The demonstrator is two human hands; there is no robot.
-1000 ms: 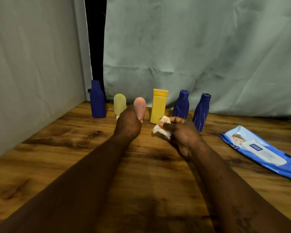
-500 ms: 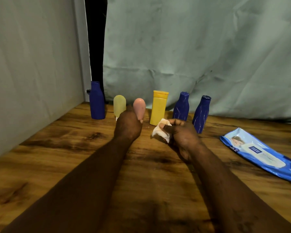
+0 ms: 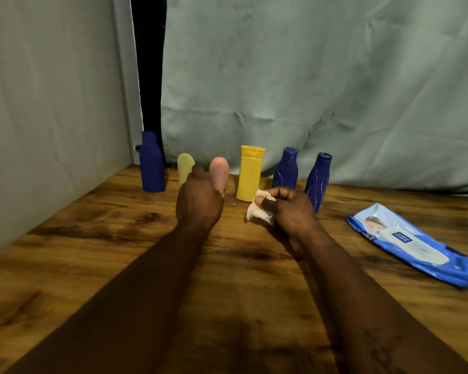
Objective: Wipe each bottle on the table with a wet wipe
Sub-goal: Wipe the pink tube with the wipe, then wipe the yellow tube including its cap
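Several bottles stand in a row at the back of the wooden table (image 3: 119,265): a tall dark blue bottle (image 3: 152,163), a pale yellow one (image 3: 184,167), a pink one (image 3: 219,172), a yellow flip-cap bottle (image 3: 250,172) and two more dark blue bottles (image 3: 285,168) (image 3: 318,179). My left hand (image 3: 199,201) grips the lower part of the pink bottle, with its fingers hidden behind it. My right hand (image 3: 289,209) holds a crumpled white wet wipe (image 3: 260,210) just in front of the yellow flip-cap bottle.
A blue pack of wet wipes (image 3: 416,244) lies flat on the table at the right. A grey wall (image 3: 52,130) bounds the table on the left and a pale cloth backdrop (image 3: 308,90) hangs behind the bottles.
Both hands stay about where they were. The wipe's folds shift a little in my right hand.
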